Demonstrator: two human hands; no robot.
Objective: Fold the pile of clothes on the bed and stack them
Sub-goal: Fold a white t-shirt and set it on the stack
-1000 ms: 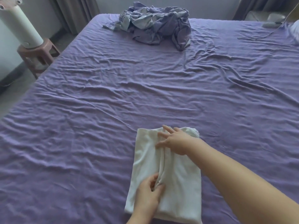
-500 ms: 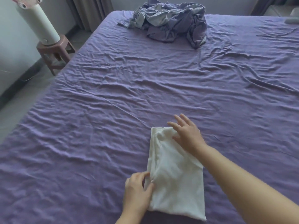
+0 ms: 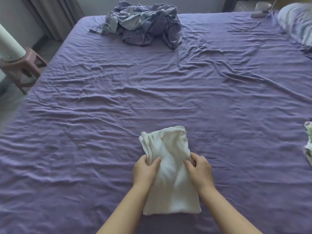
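Since half a second ago, I am seeing my right hand (image 3: 199, 168) come down from the far end of the white garment (image 3: 170, 166) to its right edge, and my left hand (image 3: 145, 168) shift up along the left edge; both are now pinching the cloth at mid-length, fingers closing on it. The garment is lying folded on the near part of the bed (image 3: 84, 132), its long axis running away from me, the far end leaning slightly left. The rumpled pile of clothes (image 3: 143, 24) is sitting well apart at the far edge.
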